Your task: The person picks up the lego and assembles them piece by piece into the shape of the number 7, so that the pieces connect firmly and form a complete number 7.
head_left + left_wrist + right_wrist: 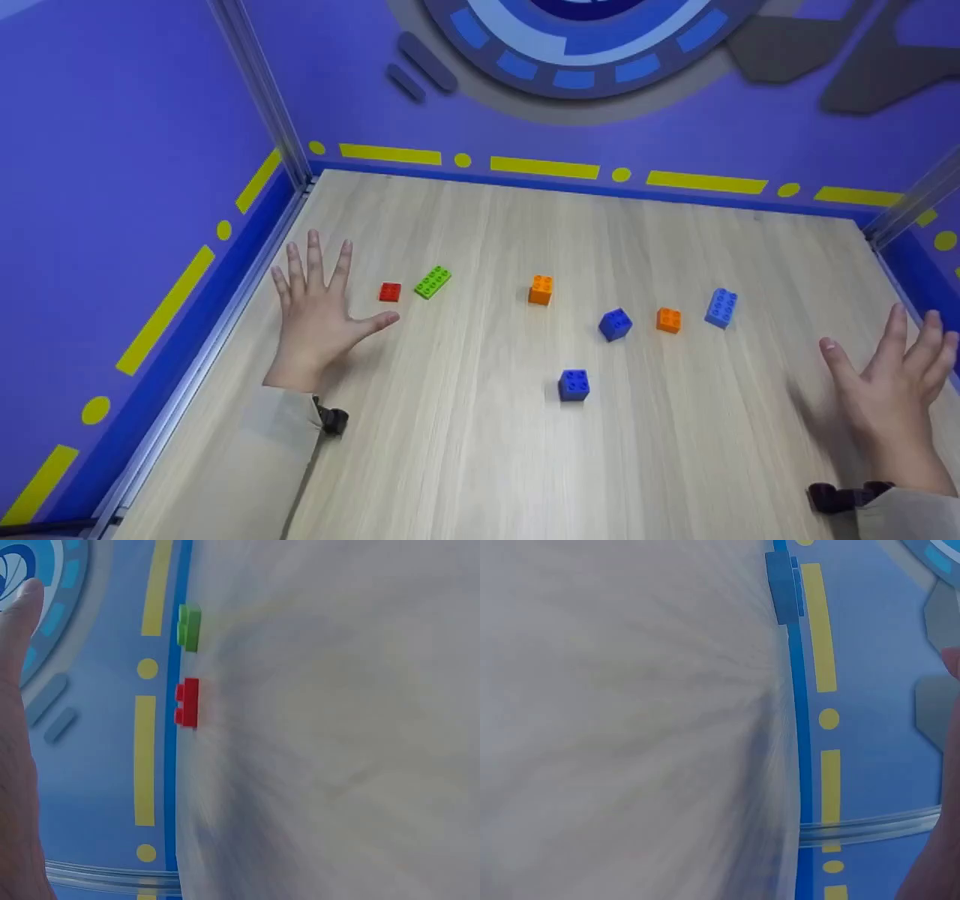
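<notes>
Holding fingers (315, 262) outstretched on left hand (311, 326) and right hand (891, 397) near counter's (465, 465) side edges, gripping nothing, probably to leave the scattered bricks (541, 291) between unobstructed.

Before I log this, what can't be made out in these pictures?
Left hand: left wrist view, most fingers past left edge.
Right hand: right wrist view, most fingers past right edge.
Round wall emblem: head view, top past upper edge.
Red brick: head view, underside hidden by its top.

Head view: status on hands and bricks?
Left hand empty, near red brick. Right hand empty, nearest light-blue brick. Nothing visible between hands and those bricks.
</notes>
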A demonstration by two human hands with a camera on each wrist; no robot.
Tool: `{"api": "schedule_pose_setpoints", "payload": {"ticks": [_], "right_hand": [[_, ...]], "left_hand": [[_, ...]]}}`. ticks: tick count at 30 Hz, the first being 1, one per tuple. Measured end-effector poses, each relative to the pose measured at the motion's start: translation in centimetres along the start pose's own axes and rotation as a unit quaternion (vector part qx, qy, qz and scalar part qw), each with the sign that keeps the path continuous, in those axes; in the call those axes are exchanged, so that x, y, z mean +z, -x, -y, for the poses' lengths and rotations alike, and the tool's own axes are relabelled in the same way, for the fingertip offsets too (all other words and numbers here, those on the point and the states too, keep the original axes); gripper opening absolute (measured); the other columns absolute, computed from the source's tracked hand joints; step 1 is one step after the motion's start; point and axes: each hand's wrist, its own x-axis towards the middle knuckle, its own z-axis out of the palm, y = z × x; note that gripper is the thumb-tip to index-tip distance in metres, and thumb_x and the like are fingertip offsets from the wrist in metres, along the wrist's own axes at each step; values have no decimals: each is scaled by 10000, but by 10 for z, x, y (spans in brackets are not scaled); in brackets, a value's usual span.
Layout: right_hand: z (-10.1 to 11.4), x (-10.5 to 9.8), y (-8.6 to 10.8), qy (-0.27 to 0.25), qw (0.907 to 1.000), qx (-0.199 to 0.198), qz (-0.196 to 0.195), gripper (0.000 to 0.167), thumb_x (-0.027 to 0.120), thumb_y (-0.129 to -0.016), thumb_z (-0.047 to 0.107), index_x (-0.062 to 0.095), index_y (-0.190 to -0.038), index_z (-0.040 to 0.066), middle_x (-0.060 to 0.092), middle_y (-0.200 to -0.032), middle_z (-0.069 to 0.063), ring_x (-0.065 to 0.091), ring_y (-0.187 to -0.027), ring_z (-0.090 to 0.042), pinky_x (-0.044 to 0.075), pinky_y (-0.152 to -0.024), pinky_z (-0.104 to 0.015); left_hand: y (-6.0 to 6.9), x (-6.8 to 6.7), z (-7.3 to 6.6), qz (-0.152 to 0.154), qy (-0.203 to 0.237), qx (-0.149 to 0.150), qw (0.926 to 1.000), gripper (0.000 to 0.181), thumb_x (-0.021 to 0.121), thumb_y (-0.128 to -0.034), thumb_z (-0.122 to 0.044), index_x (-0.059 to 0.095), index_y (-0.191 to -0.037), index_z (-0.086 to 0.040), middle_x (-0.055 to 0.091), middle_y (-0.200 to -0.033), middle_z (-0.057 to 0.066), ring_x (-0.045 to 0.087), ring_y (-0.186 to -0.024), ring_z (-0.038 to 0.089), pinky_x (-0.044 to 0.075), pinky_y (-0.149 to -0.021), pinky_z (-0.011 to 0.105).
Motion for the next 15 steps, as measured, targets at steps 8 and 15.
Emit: {"api": "schedule_pose_setpoints", "payload": {"ticks": [8, 15], "right_hand": [[17, 4, 0, -324, 9993, -180, -37, 1043, 496, -1142, 644, -136, -1811, 151, -312, -1869, -148, -319, -1723, -462, -136, -1317, -845], [41, 22, 6, -1241, 9910, -477, -160, 974, 627, -1119, 424, 25, -1833, 146, -120, -1913, -148, -150, -1764, -464, -4, -1355, -841]], "left_hand": [[7, -6, -25, -589, 744, 310, 9950, 1359, 808, -809, -855, 110, -1838, -309, -84, -1929, 113, -46, -1776, 495, -42, -1378, 809], [19, 1, -52, -679, 1363, 614, 9864, 1305, 868, -803, -785, 245, -1817, -249, 137, -1904, 122, 175, -1744, 433, 177, -1382, 777]]}}
